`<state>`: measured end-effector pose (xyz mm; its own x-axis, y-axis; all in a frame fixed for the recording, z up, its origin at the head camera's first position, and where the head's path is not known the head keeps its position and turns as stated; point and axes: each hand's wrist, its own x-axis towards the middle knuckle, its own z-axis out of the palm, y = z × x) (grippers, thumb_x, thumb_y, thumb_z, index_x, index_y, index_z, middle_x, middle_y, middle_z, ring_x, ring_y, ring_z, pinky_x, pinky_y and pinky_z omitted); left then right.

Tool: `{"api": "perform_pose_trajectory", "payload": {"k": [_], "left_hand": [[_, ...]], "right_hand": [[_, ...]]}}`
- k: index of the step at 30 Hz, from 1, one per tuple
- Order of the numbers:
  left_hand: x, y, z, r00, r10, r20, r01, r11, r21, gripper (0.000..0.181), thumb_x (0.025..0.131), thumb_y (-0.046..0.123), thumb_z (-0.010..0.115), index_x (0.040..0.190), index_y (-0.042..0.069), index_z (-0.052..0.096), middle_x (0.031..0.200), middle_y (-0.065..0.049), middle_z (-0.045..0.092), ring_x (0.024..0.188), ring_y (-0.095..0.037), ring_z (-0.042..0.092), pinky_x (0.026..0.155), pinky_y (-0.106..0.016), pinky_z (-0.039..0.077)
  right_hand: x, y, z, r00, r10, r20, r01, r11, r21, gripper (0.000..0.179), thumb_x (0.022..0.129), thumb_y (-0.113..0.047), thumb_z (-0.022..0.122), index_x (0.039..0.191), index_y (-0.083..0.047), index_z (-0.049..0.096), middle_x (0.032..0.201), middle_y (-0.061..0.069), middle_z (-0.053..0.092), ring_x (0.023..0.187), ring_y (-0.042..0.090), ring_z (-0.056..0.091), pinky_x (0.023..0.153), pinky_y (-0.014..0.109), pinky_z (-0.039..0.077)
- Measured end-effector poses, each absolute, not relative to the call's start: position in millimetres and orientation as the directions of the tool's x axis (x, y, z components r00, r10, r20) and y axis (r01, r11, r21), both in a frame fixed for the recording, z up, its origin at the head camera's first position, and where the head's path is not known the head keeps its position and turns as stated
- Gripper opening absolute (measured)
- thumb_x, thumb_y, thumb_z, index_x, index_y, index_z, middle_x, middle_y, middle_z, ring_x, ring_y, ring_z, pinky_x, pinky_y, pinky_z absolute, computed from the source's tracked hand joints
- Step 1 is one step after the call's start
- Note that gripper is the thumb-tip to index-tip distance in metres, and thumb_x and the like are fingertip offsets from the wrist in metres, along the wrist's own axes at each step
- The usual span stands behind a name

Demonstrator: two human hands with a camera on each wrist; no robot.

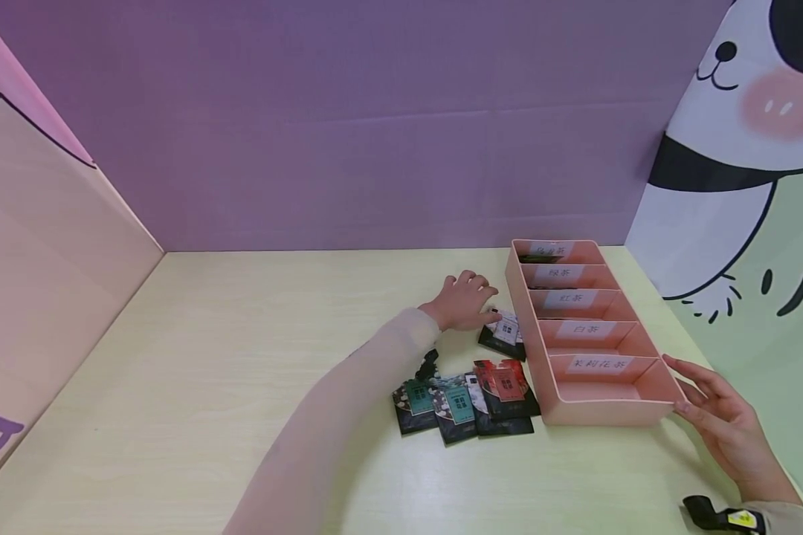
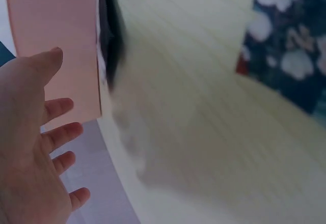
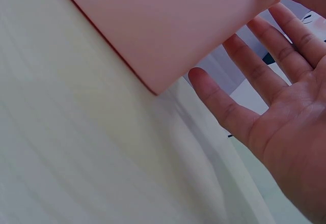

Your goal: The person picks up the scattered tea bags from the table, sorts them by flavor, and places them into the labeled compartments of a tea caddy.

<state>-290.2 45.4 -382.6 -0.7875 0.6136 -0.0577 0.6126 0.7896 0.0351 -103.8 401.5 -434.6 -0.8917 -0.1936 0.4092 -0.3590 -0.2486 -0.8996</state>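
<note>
My left hand [image 1: 464,301] hovers near the left wall of a pink divided box [image 1: 605,413], above a black tea packet with a pale label [image 1: 506,331]. Its fingers are spread and hold nothing; in the left wrist view the packet leans dark against the box's side. At the box's near right corner is my right hand [image 1: 719,416], fingers fairly straight along the side and thumb at the front edge. In the right wrist view the box wall [image 3: 168,25] stands beside those fingers [image 3: 249,61]. Several labelled compartments run front to back in the box.
Left of the box lie overlapping packets: a red-labelled packet [image 1: 506,386] on top, and green-labelled packets [image 1: 456,407] beside it. Dark packet edges show in the box's rear compartments. A purple wall [image 1: 375,148] stands behind the pale wooden table [image 1: 207,386], with printed panels on both sides.
</note>
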Motion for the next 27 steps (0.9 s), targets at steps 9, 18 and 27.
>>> {"api": "perform_pose_trajectory", "payload": {"k": [9, 18, 27], "left_hand": [[-295.8, 46.7, -396.3, -0.805, 0.577, -0.142, 0.578, 0.815, 0.039, 0.074, 0.093, 0.067, 0.052, 0.151, 0.022, 0.046, 0.148, -0.001, 0.046, 0.137, -0.023, 0.033, 0.104, -0.043, 0.032], [-295.2, 50.4, -394.8, -0.803, 0.571, -0.173, 0.549, 0.821, 0.159, 0.067, 0.088, 0.061, 0.065, 0.143, 0.026, 0.055, 0.144, -0.003, 0.045, 0.131, -0.023, 0.034, 0.099, -0.038, 0.033], [-295.4, 54.9, -394.2, -0.794, 0.577, -0.192, 0.544, 0.815, 0.200, 0.070, 0.086, 0.058, 0.069, 0.145, 0.022, 0.052, 0.146, -0.003, 0.043, 0.126, -0.023, 0.037, 0.090, -0.034, 0.034]], "right_hand": [[-105.0, 399.4, -435.7, -0.875, -0.199, 0.441, -0.381, -0.279, -0.881, 0.054, 0.095, 0.024, 0.032, 0.145, 0.007, 0.041, 0.146, 0.006, 0.052, 0.127, 0.014, 0.055, 0.094, 0.023, 0.049], [-104.2, 399.6, -433.6, -0.882, -0.197, 0.428, -0.374, -0.261, -0.890, 0.053, 0.096, 0.023, 0.033, 0.145, 0.006, 0.041, 0.145, 0.004, 0.053, 0.126, 0.012, 0.056, 0.094, 0.023, 0.048], [-103.6, 399.6, -435.3, -0.873, -0.184, 0.451, -0.393, -0.282, -0.875, 0.053, 0.095, 0.024, 0.034, 0.145, 0.008, 0.042, 0.145, 0.007, 0.053, 0.126, 0.015, 0.056, 0.094, 0.024, 0.049]]}}
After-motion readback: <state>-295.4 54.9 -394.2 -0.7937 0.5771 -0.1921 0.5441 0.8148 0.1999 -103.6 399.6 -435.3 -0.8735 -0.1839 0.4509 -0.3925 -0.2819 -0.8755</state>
